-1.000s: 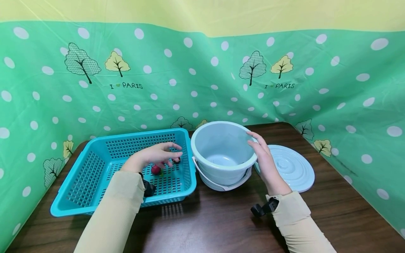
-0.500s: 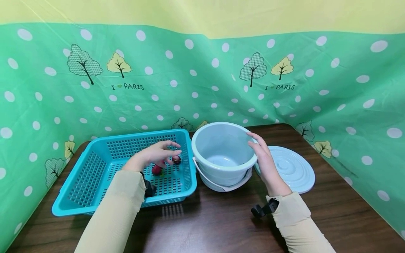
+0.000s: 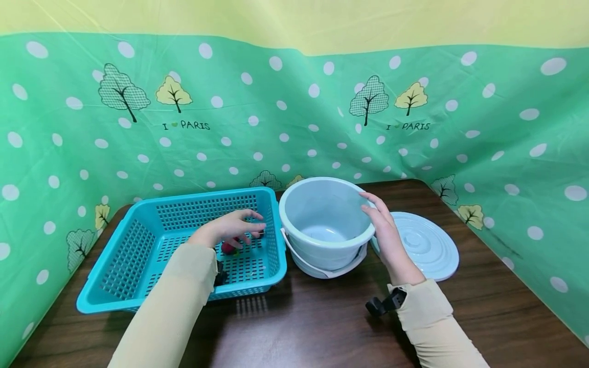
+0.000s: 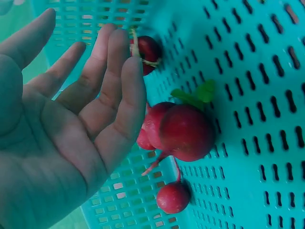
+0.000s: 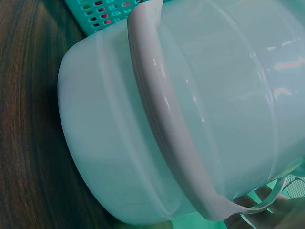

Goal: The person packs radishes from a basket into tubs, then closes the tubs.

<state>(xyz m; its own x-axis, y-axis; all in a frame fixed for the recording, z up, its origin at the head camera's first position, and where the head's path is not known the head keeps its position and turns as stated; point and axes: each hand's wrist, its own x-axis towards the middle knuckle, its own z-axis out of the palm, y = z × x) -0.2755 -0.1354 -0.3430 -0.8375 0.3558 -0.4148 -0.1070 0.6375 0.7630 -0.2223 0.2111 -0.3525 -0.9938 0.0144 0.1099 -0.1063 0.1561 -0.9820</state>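
My left hand (image 3: pixel 231 226) reaches into the blue plastic basket (image 3: pixel 124 298), fingers apart and holding nothing. In the left wrist view, a large red radish (image 4: pixel 188 132) with a green leaf lies just beside its fingertips. Another radish (image 4: pixel 174 197) with a thin root lies lower, and a darker radish (image 4: pixel 147 53) lies past the fingertips. At the middle of the table stands a pale blue bucket (image 3: pixel 306 244). My right hand (image 3: pixel 388 235) holds it at the right side of the rim, fingertips over the edge. The bucket's handle (image 5: pixel 162 109) hangs down across its front.
A round pale blue lid (image 3: pixel 428 245) lies on the dark wooden table (image 3: pixel 322 322), right of the bucket and partly behind the right forearm. The basket's right wall stands close beside the bucket. A green dotted curtain (image 3: pixel 294 102) hangs behind the table.
My left hand has shifted slightly within the basket, and its fingers now cover more of the radish near the right wall. The right hand and the bucket stay put.
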